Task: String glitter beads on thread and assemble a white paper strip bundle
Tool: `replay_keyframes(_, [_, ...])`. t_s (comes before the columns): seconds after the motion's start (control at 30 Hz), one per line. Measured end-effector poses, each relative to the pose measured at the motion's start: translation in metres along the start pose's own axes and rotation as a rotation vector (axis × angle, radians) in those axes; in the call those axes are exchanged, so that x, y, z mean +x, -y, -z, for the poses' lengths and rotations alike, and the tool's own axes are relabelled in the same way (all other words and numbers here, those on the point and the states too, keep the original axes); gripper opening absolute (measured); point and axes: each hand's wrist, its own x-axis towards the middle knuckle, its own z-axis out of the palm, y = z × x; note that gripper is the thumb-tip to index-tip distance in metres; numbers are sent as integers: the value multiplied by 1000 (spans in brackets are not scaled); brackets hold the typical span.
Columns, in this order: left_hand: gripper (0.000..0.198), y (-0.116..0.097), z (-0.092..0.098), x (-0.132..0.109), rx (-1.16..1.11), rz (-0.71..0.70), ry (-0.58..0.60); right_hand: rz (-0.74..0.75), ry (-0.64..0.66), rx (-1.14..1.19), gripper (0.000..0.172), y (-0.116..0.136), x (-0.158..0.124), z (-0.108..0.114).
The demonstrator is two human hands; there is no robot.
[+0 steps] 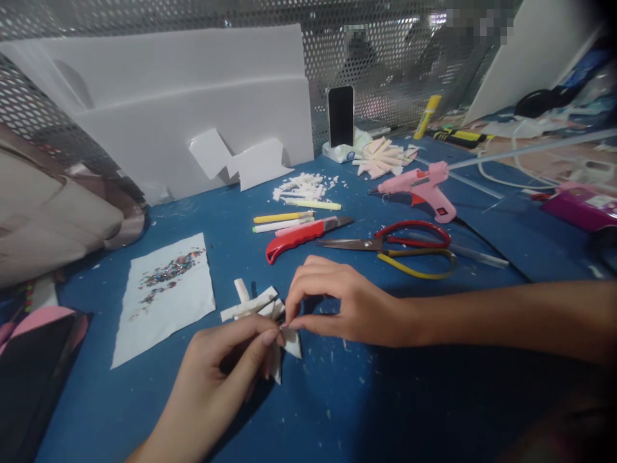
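Note:
Low over the blue table, my left hand (226,373) pinches a piece made of several white strips (255,302), its thumb and forefinger near the middle where the strips cross. The strips fan out to the upper left and down towards me. My right hand (332,299) is closed in a pinch at that same middle, its fingertips almost touching the left thumb. Whatever sits between the right fingertips is too small and covered to make out. Just beyond the right hand lie scissors (371,244) with red and yellow handles and a red-handled knife (299,239).
A pink glue gun (424,186) lies behind the scissors. Pens (282,218) and white scraps (303,188) lie further back, before a propped phone (340,116). Coloured bits rest on a white sheet (193,302) at left. A dark device (36,373) sits at the left edge.

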Motion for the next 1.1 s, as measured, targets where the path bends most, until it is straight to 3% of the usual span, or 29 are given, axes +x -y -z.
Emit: replay_keyframes(1.1, [34,1,-1,1,-10,-24,-4,-4,-1,-3,5,0,-1,0])
